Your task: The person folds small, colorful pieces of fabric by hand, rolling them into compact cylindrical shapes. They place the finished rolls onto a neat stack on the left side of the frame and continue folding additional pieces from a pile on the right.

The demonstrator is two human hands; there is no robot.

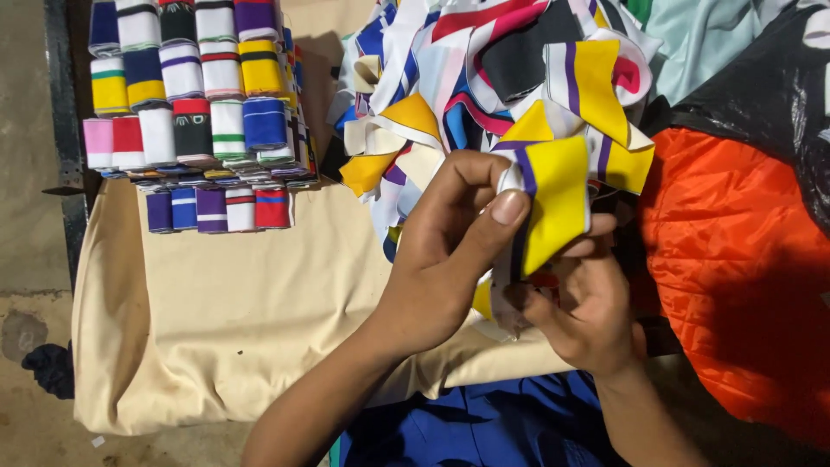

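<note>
My left hand [441, 251] pinches the top edge of a yellow, white and purple striped fabric band [553, 195] between thumb and fingers. My right hand [584, 303] grips the same band from below, fingers curled under its lower end. The band is held upright just in front of a loose heap of mixed coloured fabric bands [501, 78] that lies on the beige cloth [242, 303] covering the table.
Several folded striped bands stand in neat stacked rows [199, 95] at the back left of the cloth. An orange quilted fabric [735, 259] and a black plastic sheet [761, 78] lie at the right. Blue fabric [484, 424] shows at the near edge.
</note>
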